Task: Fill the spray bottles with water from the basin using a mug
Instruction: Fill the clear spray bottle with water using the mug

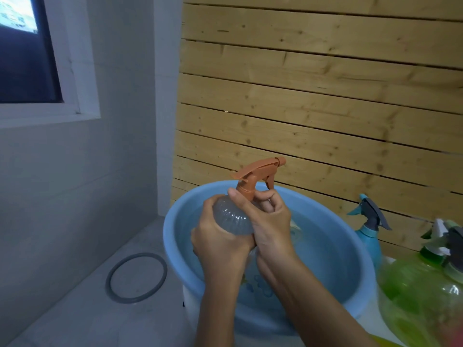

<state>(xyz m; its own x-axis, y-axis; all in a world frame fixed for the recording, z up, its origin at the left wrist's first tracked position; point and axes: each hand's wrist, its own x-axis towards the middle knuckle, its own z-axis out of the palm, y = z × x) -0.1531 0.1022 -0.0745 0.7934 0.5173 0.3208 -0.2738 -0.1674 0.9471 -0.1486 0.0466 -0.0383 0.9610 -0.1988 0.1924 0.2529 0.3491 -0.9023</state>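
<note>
A grey ring (109, 281) lies on the floor at 9 o'clock from the basin (172, 251). The left hand (220, 236) has its grip wrapped round the fat belly of the clear bottle (233, 216) and holds it up over the water. The bottle stands almost straight, with its neck at 12 o'clock from that grip. On the neck sits the orange spray head (255, 171), and its nose points to 2 o'clock. The right hand (270, 226) is the nearer one to the neck, and its grip pinches the bottom of the spray head. I think the next move is a twist of that top, round the bottle's long line. At 3 o'clock wait a blue bottle (369, 241) and a green bottle (421, 296). I cannot see a mug clearly.
</note>
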